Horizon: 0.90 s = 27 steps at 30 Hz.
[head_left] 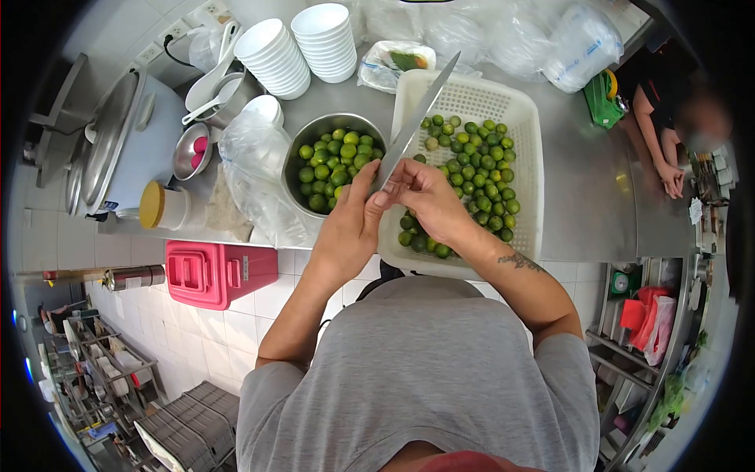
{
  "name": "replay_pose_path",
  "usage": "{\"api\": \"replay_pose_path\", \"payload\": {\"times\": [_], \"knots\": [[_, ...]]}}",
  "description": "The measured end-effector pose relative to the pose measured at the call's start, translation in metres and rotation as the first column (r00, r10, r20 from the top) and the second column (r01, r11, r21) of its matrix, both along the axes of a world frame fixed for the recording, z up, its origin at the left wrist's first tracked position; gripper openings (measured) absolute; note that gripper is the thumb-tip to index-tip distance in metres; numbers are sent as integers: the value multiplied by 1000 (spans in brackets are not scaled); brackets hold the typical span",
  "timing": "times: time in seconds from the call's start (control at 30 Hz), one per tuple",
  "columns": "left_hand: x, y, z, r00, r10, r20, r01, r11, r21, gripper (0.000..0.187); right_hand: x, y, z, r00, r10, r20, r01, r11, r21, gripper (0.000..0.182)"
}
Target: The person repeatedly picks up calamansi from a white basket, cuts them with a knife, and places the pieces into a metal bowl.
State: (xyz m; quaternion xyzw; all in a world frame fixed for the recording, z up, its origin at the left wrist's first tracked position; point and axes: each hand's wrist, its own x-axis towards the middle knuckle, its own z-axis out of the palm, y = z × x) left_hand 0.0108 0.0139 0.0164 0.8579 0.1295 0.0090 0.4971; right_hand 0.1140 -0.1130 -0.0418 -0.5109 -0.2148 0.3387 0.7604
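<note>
A long knife points up and to the right, its blade over the left rim of a white perforated basket of green limes. My left hand is closed around the knife's base, and the handle is hidden. Against the blade's lower end, my right hand has its fingers bent together in a pinch; whatever lies between them is too small to tell. More limes fill a round steel bowl just left of my hands.
Stacked white bowls, plastic bags, and a yellow-lidded tub stand left on the steel counter. A green container is at right, near another person's arms. A red bin sits below.
</note>
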Motion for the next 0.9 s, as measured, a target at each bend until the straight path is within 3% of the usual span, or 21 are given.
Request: {"api": "replay_pose_path", "payload": {"times": [0.17, 0.27, 0.3, 0.37, 0.47, 0.57, 0.67, 0.73, 0.77, 0.87, 0.9], "knots": [[6, 10, -3, 990, -37, 136, 24, 995, 95, 53, 29, -4, 6, 965, 209, -157, -203, 978, 51, 35], [21, 23, -15, 988, -17, 154, 1, 994, 105, 55, 65, -14, 28, 990, 125, -60, -133, 977, -164, 31], [23, 27, -18, 989, -6, 149, -8, 996, 89, 55, 79, -20, 24, 979, 119, 167, -58, 941, -334, 30], [20, 27, -12, 997, 43, 69, -44, 999, 17, 56, 103, -38, 9, 794, 210, 571, 199, 797, -571, 28], [12, 29, -13, 996, 87, 32, -86, 995, -46, 56, 110, -60, -27, 329, 669, 667, 381, 553, -742, 29], [9, 27, -11, 995, 92, 36, -90, 994, -56, 57, 119, -70, -55, 257, 621, 741, 368, 646, -669, 28], [5, 22, 3, 997, 69, -24, -71, 990, -118, 57, 112, -67, -49, 376, 605, 702, 398, 578, -712, 29], [3, 18, 8, 998, 48, -42, -55, 982, -182, 57, 110, -64, -30, 838, 228, 496, 161, 765, -623, 29], [1, 16, 8, 998, 43, -34, -49, 976, -212, 58, 109, -63, -20, 965, 55, 258, 89, 855, -511, 30], [-2, 11, 11, 998, 15, -55, -30, 962, -273, 58, 101, -63, -2, 996, -22, -85, 21, 1000, -9, 33], [-2, 10, 9, 999, 4, -47, -17, 963, -269, 58, 97, -62, 4, 995, -15, -103, 17, 1000, 24, 33]]}}
